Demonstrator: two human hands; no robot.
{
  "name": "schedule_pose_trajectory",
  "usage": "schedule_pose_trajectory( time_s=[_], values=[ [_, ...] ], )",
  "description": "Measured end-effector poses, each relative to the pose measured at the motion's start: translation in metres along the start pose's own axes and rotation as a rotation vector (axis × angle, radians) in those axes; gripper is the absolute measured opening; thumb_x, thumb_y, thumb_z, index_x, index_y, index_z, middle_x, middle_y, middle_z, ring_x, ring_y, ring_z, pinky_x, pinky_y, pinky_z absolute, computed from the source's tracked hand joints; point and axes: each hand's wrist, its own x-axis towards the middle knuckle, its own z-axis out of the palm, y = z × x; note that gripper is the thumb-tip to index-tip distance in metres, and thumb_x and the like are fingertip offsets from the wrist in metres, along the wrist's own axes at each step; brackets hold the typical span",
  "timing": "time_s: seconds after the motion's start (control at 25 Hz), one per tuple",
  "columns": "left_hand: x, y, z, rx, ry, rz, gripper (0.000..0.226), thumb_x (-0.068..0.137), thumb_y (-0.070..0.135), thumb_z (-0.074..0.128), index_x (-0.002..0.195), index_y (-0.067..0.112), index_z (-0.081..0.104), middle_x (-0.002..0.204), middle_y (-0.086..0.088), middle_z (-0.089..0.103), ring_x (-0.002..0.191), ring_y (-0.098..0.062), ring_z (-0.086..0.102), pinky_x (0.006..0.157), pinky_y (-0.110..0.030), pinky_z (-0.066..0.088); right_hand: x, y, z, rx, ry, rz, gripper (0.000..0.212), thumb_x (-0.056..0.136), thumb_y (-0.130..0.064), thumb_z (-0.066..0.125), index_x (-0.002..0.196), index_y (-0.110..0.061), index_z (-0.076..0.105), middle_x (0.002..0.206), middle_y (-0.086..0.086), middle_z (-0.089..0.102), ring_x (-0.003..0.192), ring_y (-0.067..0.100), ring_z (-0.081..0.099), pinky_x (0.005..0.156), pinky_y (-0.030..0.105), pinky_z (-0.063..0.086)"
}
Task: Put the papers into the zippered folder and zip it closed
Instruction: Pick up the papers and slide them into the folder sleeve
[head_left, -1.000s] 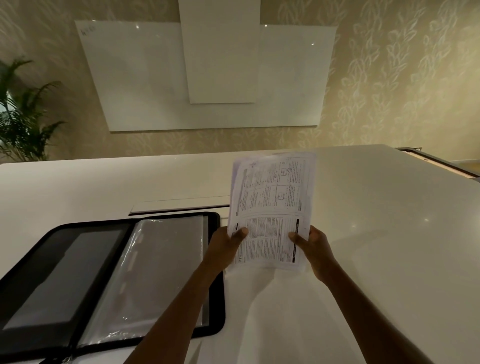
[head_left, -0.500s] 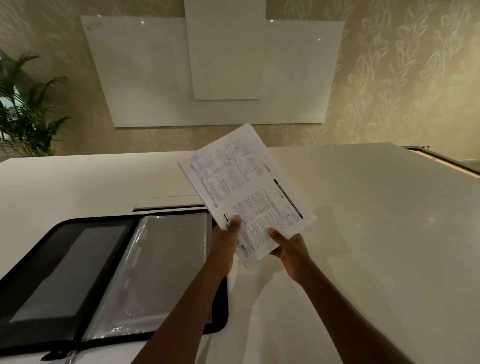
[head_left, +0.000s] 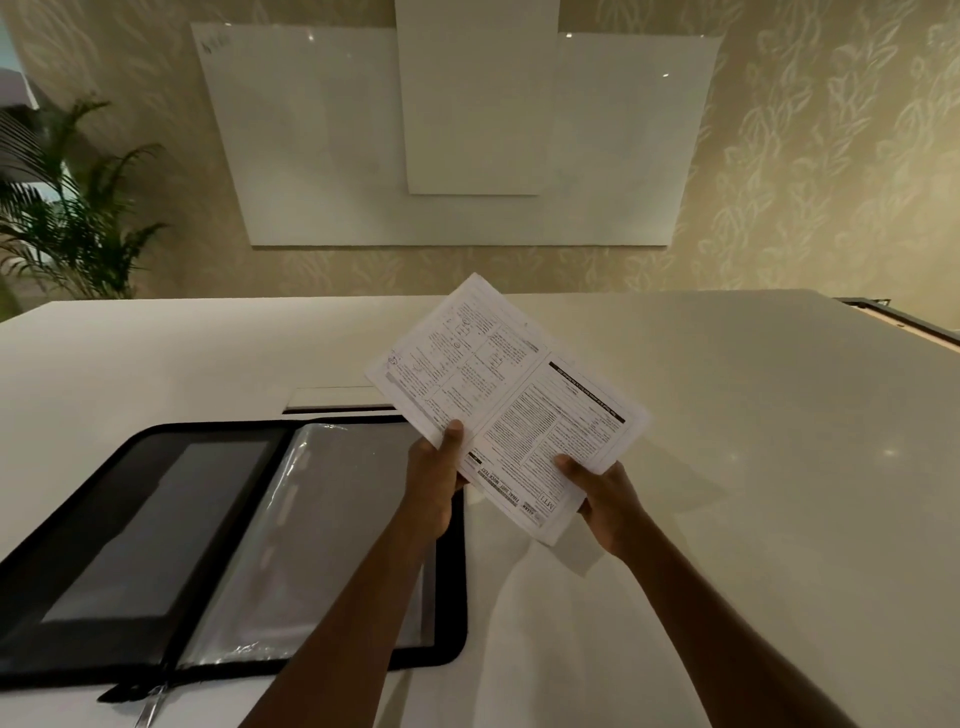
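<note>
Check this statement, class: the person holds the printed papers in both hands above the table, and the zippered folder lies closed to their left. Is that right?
One detail is wrong. The zippered folder is not closed: the head view shows it lying open flat on the table, clear sleeves showing. The rest stands: the left hand and the right hand both hold the papers above the table.

Two hands: the left hand (head_left: 434, 480) and the right hand (head_left: 605, 499), at the frame's centre. One stack of papers (head_left: 506, 405) between them; its sheet count cannot be told. One open folder (head_left: 62, 525) at lower left. One worktop (head_left: 753, 467). One plant (head_left: 67, 208) at upper left. Two overlapping white boards (head_left: 311, 156) on the wall.
</note>
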Motion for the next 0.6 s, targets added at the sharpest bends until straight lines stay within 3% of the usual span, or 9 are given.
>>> schedule_pose_trajectory(
  time_s=[0.12,0.2,0.24,0.28,0.32,0.4,0.44,0.6],
  values=[
    [-0.004,-0.004,-0.001,0.274,0.126,0.119,0.035,0.101,0.042,0.04,0.103,0.021,0.067,0.101,0.0,0.074,0.09,-0.018,0.072,0.072,-0.033,0.059,0.009,0.002,-0.004,-0.037,0.119,0.01,0.043,0.089,-0.001,0.062,0.129,-0.014,0.057,0.124,0.015,0.067,0.115,0.035,0.063,0.091,0.055,0.054],
    [-0.005,-0.007,-0.007,0.694,0.306,0.323,0.046,0.102,0.045,0.029,0.092,0.019,0.065,0.092,0.0,0.072,0.086,-0.02,0.068,0.067,-0.024,0.051,0.016,0.001,-0.011,-0.053,0.217,0.043,0.038,0.088,0.0,0.064,0.124,-0.012,0.06,0.12,0.013,0.069,0.113,0.035,0.064,0.089,0.054,0.055],
    [-0.004,-0.011,-0.012,0.944,0.371,0.38,0.045,0.1,0.045,0.029,0.097,0.015,0.063,0.098,-0.006,0.07,0.097,-0.026,0.065,0.075,-0.027,0.049,0.02,0.001,-0.014,-0.054,0.244,0.056,0.038,0.088,0.001,0.064,0.123,-0.012,0.061,0.119,0.013,0.07,0.112,0.034,0.065,0.086,0.052,0.056],
    [-0.002,-0.016,-0.015,1.17,0.377,0.317,0.048,0.098,0.046,0.033,0.116,0.009,0.059,0.118,-0.014,0.064,0.119,-0.034,0.054,0.094,-0.036,0.045,0.022,0.0,-0.016,-0.053,0.261,0.066,0.038,0.087,0.002,0.063,0.122,-0.012,0.061,0.117,0.012,0.07,0.11,0.032,0.066,0.083,0.048,0.058],
    [-0.002,-0.022,-0.017,1.342,0.34,0.16,0.061,0.095,0.05,0.039,0.137,0.006,0.045,0.143,-0.02,0.046,0.138,-0.04,0.033,0.11,-0.046,0.029,0.025,0.0,-0.017,-0.05,0.272,0.073,0.037,0.087,0.003,0.063,0.121,-0.012,0.062,0.116,0.011,0.071,0.108,0.031,0.067,0.078,0.045,0.06],
    [-0.003,-0.032,-0.02,1.51,0.233,-0.105,0.089,0.089,0.06,0.045,0.152,0.005,0.014,0.16,-0.022,0.008,0.147,-0.044,0.0,0.117,-0.057,0.003,0.029,0.001,-0.017,-0.048,0.283,0.084,0.035,0.087,0.003,0.063,0.118,-0.015,0.064,0.114,0.01,0.072,0.104,0.029,0.069,0.07,0.039,0.06],
    [-0.005,-0.036,-0.021,1.546,0.21,-0.134,0.094,0.088,0.063,0.045,0.153,0.005,0.009,0.161,-0.023,0.003,0.147,-0.046,-0.003,0.116,-0.059,-0.001,0.03,0.002,-0.016,-0.046,0.284,0.091,0.035,0.087,0.003,0.062,0.118,-0.015,0.063,0.114,0.009,0.072,0.104,0.028,0.069,0.069,0.039,0.06],
    [-0.009,-0.04,-0.02,1.641,0.21,-0.055,0.088,0.09,0.061,0.04,0.151,0.004,0.015,0.159,-0.024,0.01,0.146,-0.047,0.004,0.117,-0.059,0.004,0.033,0.005,-0.016,-0.061,0.317,0.132,0.036,0.088,0.003,0.062,0.12,-0.014,0.062,0.116,0.01,0.07,0.105,0.029,0.067,0.076,0.044,0.058]
  ],
)
